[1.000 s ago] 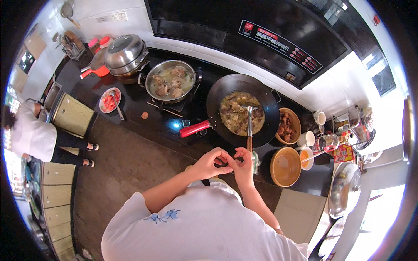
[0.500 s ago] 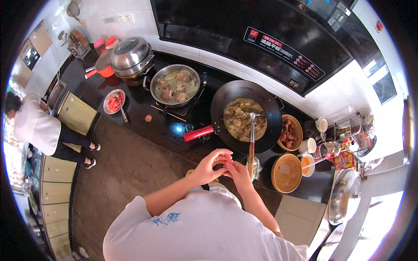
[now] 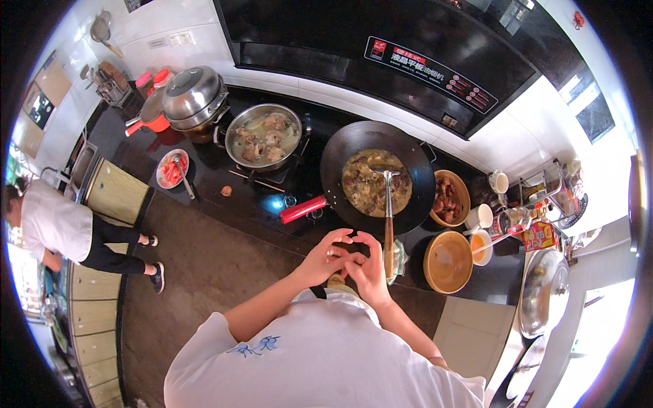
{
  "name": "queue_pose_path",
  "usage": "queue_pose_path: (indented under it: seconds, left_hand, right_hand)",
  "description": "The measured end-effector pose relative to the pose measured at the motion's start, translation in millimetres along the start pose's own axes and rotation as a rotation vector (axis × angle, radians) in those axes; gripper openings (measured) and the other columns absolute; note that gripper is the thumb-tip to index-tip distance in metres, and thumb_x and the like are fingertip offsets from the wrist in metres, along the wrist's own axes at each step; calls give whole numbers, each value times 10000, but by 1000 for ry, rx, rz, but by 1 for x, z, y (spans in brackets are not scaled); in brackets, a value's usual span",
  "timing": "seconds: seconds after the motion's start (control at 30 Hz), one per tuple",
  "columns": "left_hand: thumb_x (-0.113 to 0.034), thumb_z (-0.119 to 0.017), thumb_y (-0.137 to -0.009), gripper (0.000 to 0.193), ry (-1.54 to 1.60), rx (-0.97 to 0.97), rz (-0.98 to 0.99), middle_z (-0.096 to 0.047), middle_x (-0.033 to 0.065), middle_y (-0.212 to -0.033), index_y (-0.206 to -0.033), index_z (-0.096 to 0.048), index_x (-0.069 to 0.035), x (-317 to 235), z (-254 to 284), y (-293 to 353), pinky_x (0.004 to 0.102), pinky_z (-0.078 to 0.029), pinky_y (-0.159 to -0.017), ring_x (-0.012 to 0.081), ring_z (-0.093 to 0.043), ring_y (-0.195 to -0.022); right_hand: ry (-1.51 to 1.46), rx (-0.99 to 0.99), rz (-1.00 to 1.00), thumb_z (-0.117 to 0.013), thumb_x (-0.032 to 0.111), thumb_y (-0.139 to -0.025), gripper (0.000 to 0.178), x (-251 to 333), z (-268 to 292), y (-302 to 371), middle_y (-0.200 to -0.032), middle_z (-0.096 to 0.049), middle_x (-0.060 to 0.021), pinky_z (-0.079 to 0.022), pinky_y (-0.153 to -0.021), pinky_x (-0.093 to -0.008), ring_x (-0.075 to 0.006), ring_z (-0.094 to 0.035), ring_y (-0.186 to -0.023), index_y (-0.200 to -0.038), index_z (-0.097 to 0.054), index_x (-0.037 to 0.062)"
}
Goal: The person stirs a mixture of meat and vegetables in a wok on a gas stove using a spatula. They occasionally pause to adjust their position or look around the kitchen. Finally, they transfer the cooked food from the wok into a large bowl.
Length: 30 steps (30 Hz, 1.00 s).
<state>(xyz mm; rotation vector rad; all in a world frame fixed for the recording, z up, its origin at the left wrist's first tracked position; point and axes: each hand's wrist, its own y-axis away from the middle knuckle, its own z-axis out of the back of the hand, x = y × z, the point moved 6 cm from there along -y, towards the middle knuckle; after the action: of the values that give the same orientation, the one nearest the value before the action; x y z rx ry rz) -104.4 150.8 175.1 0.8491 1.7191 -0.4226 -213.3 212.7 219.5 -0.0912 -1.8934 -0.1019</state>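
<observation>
My left hand [image 3: 323, 262] and my right hand [image 3: 367, 273] meet in front of my chest, near the counter's front edge. Both have bent fingers, with thumbs and fingertips pressed together where they touch. Anything between them is too small to make out. Just beyond stands a black wok [image 3: 333, 160] with a red handle [image 3: 303, 209], holding a brownish stew [image 3: 364, 194] in broth. A turner [image 3: 388, 224] with a wooden handle rests in it, its handle end close to my right hand.
Left of the wok are a pot of meat in broth [image 3: 264, 136], a lidded steamer [image 3: 194, 98] and a bowl of red pieces [image 3: 170, 166]. Right stand a bowl of dark meat [image 3: 447, 197], a tan bowl [image 3: 449, 262] and cups. A person [image 3: 61, 221] works far left.
My fingers have shifted against each other, the right ones lifting into an arch. The view has moved slightly. The person at the far left has stepped and leaned toward the counter there.
</observation>
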Motion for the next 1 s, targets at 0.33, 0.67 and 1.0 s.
queue_pose_path:
  seconds: [0.33, 0.67, 1.0]
  left_hand:
    - [-176, -628, -994, 543, 150, -63, 75, -642, 49, -976, -1458, -371, -56, 3, 2, -2, 326, -488, -915, 146, -635, -971]
    - [-595, -372, -1035, 627, 447, -1, 430, -684, 74, -924, -1245, -586, -45, 35, 10, 0, 340, -502, -890, 177, -673, -885]
    - [-310, -629, -999, 383, -95, -7, 232, -716, 95, -913, -1228, -568, -10, 19, 0, -2, 316, -536, -810, 192, -694, -834]
  right_hand:
    - [778, -193, 216, -751, -84, -774, 621, 10, 14, -2, -1297, -447, -121, -534, -849, -351, -253, -568, -1046, -1326, -542, 109]
    - [819, 31, 390, -754, -10, -767, 369, 17, 2, 2, -997, -700, -36, -456, -936, -416, -278, -621, -1028, -1115, -682, 89]
    - [462, -87, 10, -656, 209, -976, 211, -22, 34, 14, -912, -688, -81, -479, -833, -329, -205, -638, -892, -1024, -706, 10]
